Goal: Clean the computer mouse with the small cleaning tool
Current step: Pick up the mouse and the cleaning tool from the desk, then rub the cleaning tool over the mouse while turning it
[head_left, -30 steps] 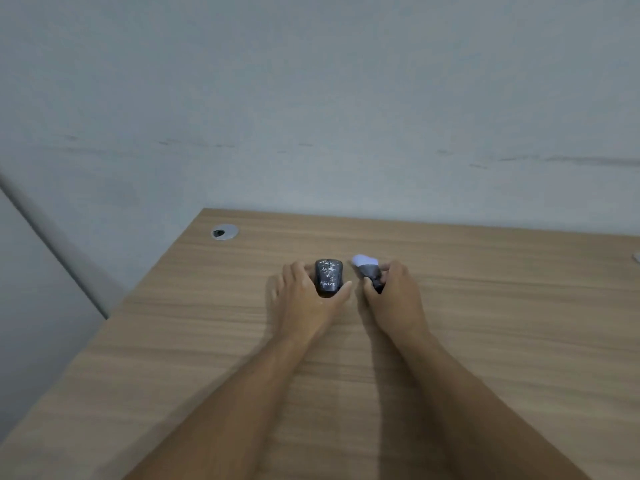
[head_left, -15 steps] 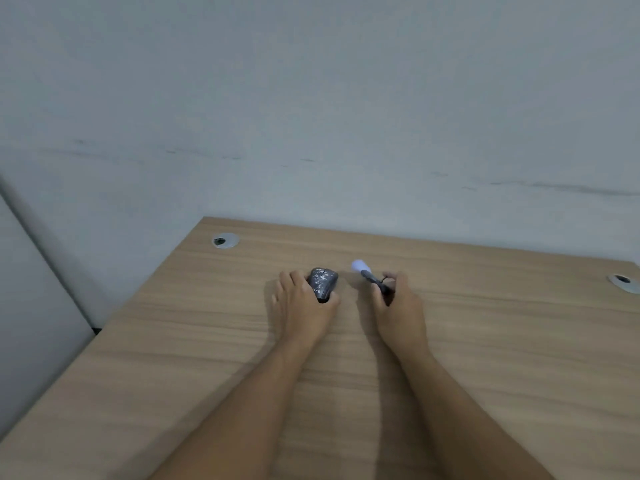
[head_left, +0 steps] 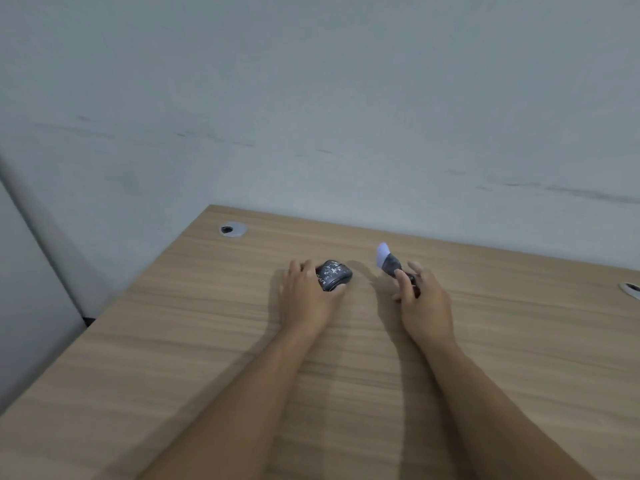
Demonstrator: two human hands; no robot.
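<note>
A dark computer mouse (head_left: 333, 274) with pale speckles on its shell rests on the wooden desk (head_left: 214, 341), tipped a little toward the right. My left hand (head_left: 308, 296) wraps around its near and left side. To the right, my right hand (head_left: 420, 299) grips the dark handle of the small cleaning tool (head_left: 389, 261). The tool's pale, soft tip points up and to the left, lifted off the desk. A gap of bare desk separates the tool tip from the mouse.
A grey cable grommet (head_left: 232, 229) sits in the desk's far left corner and another grommet (head_left: 631, 289) at the right edge of view. A grey wall (head_left: 311, 116) rises directly behind the desk. The desk's left edge drops off beside a grey panel.
My right hand has carried the cleaning tool to the right, away from the mouse, and lifted its tip. My left hand has tipped the mouse on its side. The head camera has tilted.
</note>
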